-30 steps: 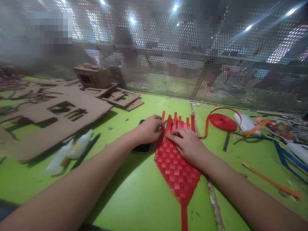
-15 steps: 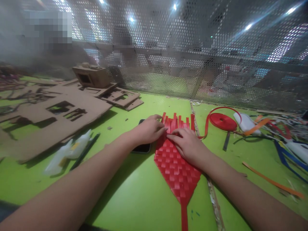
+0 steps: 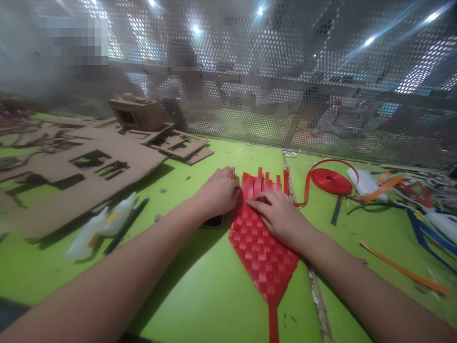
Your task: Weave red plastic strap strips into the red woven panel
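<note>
A red woven strip piece (image 3: 262, 247) lies on the green table, pointed at its near end, with a long red tail running toward me. Loose strip ends (image 3: 260, 181) stick out at its far edge. My left hand (image 3: 222, 191) is at the far left edge of the weave, its fingers curled round a red strip whose tip shows beside them. My right hand (image 3: 280, 214) lies on the right half of the weave, fingers stretched out and pressing on it. A dark phone (image 3: 214, 222) is partly hidden beneath my left hand and wrist.
Right of the weave lies a red strip roll (image 3: 330, 181), near orange strips (image 3: 403, 269) and tangled scraps. On the left are cut cardboard sheets (image 3: 139, 159), a small cardboard box (image 3: 137, 113), and glue bottles (image 3: 117, 214). A perforated metal screen (image 3: 250, 95) stands behind.
My left hand has shifted slightly left and curled its fingers, taking the leftmost red strip end outward with it. The right hand stays on the weave.
</note>
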Tool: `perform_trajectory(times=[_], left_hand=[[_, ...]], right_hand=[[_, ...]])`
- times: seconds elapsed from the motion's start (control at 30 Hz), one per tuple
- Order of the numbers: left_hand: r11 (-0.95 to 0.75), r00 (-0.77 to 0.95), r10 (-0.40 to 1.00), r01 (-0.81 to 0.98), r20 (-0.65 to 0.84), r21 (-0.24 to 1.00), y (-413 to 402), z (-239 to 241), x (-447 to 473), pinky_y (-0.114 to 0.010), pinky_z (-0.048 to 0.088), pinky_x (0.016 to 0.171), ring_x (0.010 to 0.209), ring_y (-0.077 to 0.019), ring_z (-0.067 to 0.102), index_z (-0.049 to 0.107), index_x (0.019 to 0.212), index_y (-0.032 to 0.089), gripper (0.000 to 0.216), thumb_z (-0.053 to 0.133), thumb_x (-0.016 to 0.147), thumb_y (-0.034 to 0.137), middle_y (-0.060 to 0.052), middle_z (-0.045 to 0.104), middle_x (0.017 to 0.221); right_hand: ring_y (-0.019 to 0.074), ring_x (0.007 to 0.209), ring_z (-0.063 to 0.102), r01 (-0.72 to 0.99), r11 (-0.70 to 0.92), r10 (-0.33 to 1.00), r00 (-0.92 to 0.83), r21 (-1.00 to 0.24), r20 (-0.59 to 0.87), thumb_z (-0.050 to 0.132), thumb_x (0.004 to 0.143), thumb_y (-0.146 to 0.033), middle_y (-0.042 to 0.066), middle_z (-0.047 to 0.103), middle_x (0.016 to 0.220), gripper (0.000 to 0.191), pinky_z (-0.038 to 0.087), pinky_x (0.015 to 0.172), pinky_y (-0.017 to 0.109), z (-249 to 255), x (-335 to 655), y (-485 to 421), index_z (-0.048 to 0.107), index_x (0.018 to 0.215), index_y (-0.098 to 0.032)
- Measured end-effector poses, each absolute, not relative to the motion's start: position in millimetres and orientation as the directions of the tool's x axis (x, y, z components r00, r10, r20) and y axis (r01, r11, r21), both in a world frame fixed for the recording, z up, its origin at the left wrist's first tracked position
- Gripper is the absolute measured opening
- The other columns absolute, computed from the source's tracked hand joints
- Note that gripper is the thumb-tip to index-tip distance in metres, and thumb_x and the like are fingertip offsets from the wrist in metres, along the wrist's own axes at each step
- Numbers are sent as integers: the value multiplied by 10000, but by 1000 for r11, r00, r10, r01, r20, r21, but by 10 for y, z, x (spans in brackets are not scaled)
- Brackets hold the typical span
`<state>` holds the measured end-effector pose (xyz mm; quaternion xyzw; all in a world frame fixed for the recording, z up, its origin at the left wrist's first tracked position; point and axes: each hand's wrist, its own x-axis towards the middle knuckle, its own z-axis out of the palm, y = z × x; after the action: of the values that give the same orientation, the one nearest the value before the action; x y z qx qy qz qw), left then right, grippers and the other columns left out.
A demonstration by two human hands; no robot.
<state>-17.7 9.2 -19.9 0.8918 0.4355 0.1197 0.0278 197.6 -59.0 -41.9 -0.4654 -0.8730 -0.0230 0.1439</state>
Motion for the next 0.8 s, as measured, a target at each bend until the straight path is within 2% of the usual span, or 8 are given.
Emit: perform_trajectory(times=[0.07,0.17,0.3,0.43,0.57,0.8], left_hand=[[-617,585,786,764,200,189,102,-206,-171,-561,306,1212,1459,-376,404,762,1077,151,360,445,954,271,-206,522,1470],[-594,580,801,736,149,325,129,-222,-189,-490,398,1170,1483,-346,384,734,1152,168,362,452,949,268,-203,516,1476],[-558,580,809,705,98,437,159,-213,-226,-450,403,1171,1434,-324,466,743,1112,196,307,528,913,289,-174,477,1521],[-554,605,794,687,51,470,153,-145,-252,-435,420,1152,1432,-313,470,762,1004,216,239,586,877,316,-146,478,1535],[-525,599,801,701,3,483,147,-88,-271,-441,404,1163,1419,-314,487,773,1009,230,258,589,891,367,-132,475,1555],[-545,611,791,697,12,466,146,-113,-245,-423,463,1117,1360,-310,547,763,872,220,223,597,864,369,-119,522,1515]], right_hand=[[297,1130,550,817,569,803,-529,-92,274,515,1030,-223,125,666,1221,354,460,981,507,-419,1977,-591,678,1345,-230],[300,1136,549,818,568,804,-527,-93,274,518,1027,-215,130,663,1229,352,459,984,508,-420,1978,-593,681,1339,-223],[302,1140,550,815,571,802,-529,-95,277,526,1021,-211,125,660,1234,354,465,975,512,-425,1983,-588,680,1338,-239],[302,1138,553,813,574,800,-531,-99,279,527,1019,-215,119,661,1236,359,467,968,518,-427,1986,-584,674,1344,-249],[300,1147,547,815,571,802,-530,-97,276,524,1023,-217,123,658,1248,363,463,982,517,-429,1982,-584,666,1357,-232],[293,1145,557,812,578,795,-538,-81,282,509,1030,-223,118,655,1235,385,475,971,501,-450,2001,-577,636,1391,-266]])
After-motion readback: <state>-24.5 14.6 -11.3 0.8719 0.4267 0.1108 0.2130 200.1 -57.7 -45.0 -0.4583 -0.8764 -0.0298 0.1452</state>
